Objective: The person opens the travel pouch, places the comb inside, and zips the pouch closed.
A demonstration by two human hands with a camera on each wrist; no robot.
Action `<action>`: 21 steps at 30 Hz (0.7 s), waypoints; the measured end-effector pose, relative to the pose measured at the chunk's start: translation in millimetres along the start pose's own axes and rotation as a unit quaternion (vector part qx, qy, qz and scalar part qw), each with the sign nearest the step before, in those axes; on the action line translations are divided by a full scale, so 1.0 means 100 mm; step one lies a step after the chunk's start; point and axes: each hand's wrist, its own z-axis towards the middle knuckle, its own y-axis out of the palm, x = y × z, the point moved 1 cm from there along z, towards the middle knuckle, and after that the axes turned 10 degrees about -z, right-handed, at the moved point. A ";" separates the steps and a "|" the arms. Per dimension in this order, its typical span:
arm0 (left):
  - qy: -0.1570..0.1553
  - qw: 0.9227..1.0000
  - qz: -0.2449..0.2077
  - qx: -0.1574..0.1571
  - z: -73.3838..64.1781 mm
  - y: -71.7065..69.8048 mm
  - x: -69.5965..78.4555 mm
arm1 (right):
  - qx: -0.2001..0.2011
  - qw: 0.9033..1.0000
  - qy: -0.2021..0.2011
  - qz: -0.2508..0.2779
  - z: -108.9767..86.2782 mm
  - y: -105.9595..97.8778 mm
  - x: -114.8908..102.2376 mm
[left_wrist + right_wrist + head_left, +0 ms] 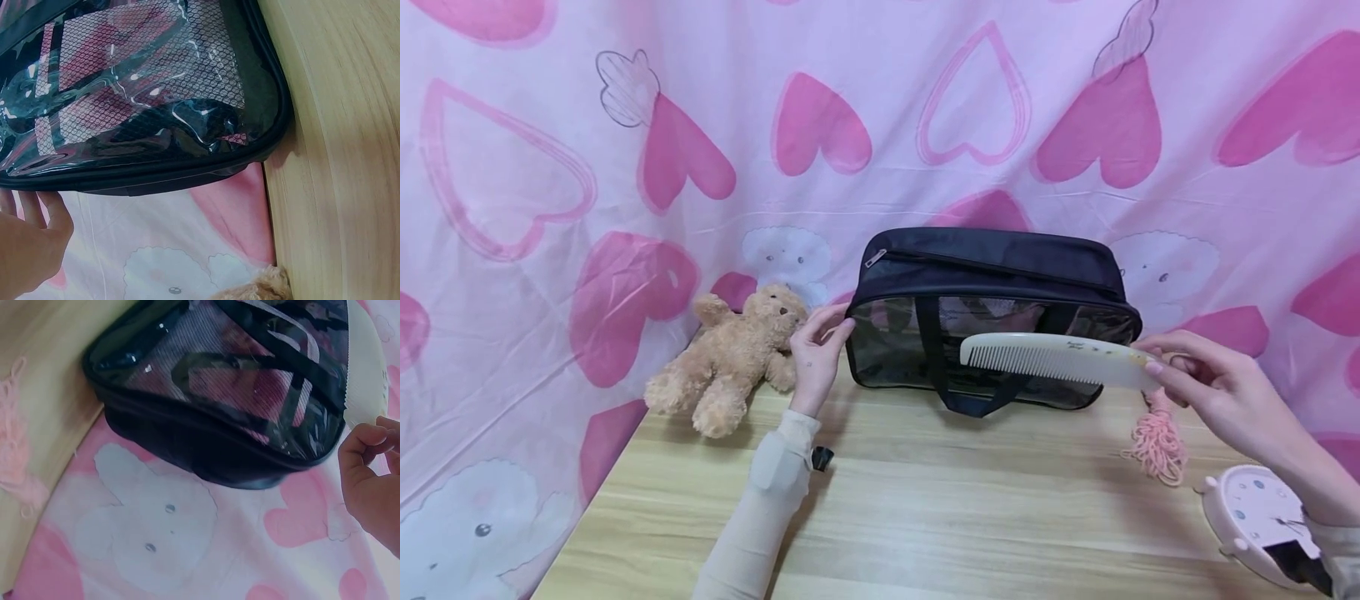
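Observation:
A black bag (985, 267) with a clear front panel, a top zipper and a strap handle stands at the table's back. My left hand (820, 354) grips its left side edge, thumb toward the front; in the left wrist view the fingers (47, 212) meet that edge. Held between thumb and fingers of my right hand (1217, 383) is a cream comb (1052, 354), raised before the bag's right half, teeth downward. In the right wrist view the comb (365, 375) overlaps the bag (206, 437).
Left of the bag lies a tan teddy bear (737, 358). A pink bundle of cord (1157, 442) is on the right, with a pale round clock (1247, 508) nearer me, partly covered by my right arm. Behind the table (970, 508) hangs a pink heart-patterned curtain (880, 50).

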 end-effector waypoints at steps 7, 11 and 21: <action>0.002 1.000 0.011 0.003 0.00 -0.02 0.01 | 0.032 0.999 -0.011 0.008 0.15 -0.18 -0.07; 0.006 1.000 0.010 0.009 0.01 -0.03 0.02 | 0.052 0.998 0.002 0.023 0.26 -0.29 -0.10; 0.012 1.000 0.010 0.003 0.02 -0.01 -0.01 | 0.110 0.991 -0.008 0.073 0.45 -0.42 -0.05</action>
